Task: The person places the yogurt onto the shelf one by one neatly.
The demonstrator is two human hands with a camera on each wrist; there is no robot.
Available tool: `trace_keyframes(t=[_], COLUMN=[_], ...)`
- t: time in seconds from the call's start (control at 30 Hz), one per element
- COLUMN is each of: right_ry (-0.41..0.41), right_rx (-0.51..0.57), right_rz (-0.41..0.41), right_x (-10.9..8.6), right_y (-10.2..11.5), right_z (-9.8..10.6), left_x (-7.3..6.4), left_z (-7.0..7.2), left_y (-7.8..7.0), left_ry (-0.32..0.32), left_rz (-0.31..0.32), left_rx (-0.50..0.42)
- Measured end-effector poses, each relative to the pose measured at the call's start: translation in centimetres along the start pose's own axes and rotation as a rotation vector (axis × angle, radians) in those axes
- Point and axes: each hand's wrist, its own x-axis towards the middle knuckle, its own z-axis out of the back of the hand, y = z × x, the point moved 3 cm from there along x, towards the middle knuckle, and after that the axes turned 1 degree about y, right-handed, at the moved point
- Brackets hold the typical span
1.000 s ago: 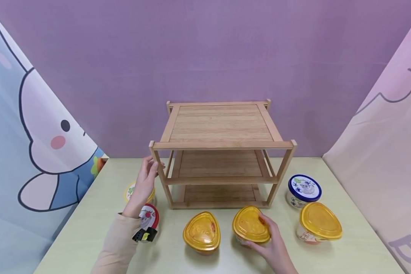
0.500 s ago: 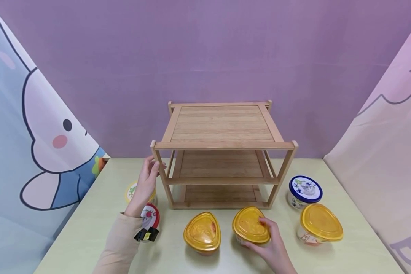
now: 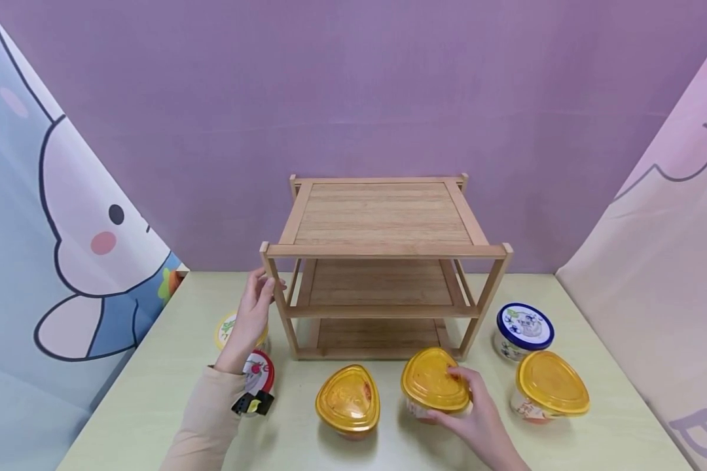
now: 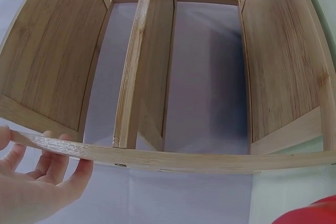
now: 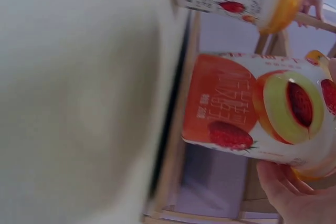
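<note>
My left hand (image 3: 252, 311) holds the left front post of a three-tier wooden shelf rack (image 3: 383, 250). In the left wrist view its fingers (image 4: 55, 169) curl round the post. With my right hand (image 3: 477, 415) I grip a yogurt tub (image 3: 433, 379) with a yellow lid, in front of the rack's right front foot. The right wrist view shows peach and strawberry pictures on its side, with my thumb and fingers round it near the lid. Another yellow-lidded tub (image 3: 347, 400) stands to its left.
A third yellow-lidded tub (image 3: 550, 384) and a blue-lidded tub (image 3: 524, 330) stand right of the rack. Below my left arm, partly covered, are a red-lidded tub (image 3: 259, 373) and a yellow-rimmed tub (image 3: 226, 327). A purple curtain (image 3: 377, 85) hangs behind the table.
The tub in my right hand has risen a little and shifted slightly towards the rack and right. My left hand stays on the post.
</note>
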Motion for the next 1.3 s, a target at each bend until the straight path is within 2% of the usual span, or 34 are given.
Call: trace_keyframes(t=[0.17,0.37,0.6,0.7,0.9,1.03,1.3], right_ry=[0.027,0.042,0.103,0.129,0.140,0.141,0.208], right_rx=[-0.035,-0.062,-0.038,-0.018,0.008,0.020,0.143], right_rz=[0.032,0.083,0.049,0.072,0.181,0.210,0.236], right_x=[1.0,1.8,2.9,3.8,5.7,6.7,8.7], right_y=[1.5,3.3,5.7,6.8,8.9,10.2,12.9], right_z=[1.1,2.3,3.5,4.0,5.1,5.7,6.7], left_x=[0.0,0.0,-0.1,-0.1,-0.1,0.0,0.0], left_z=[0.0,-0.1,-0.2,-0.2,-0.2,-0.2,-0.3], left_y=[0.1,0.1,0.0,0.0,0.1,0.2,0.2], left_ry=[-0.016,-0.023,-0.024,-0.026,-0.028,-0.028,-0.037], left_rz=[-0.019,-0.017,-0.022,-0.023,-0.032,-0.039,-0.040], left_rx=[-0.012,0.016,0.017,0.012,-0.008,-0.016,-0.010])
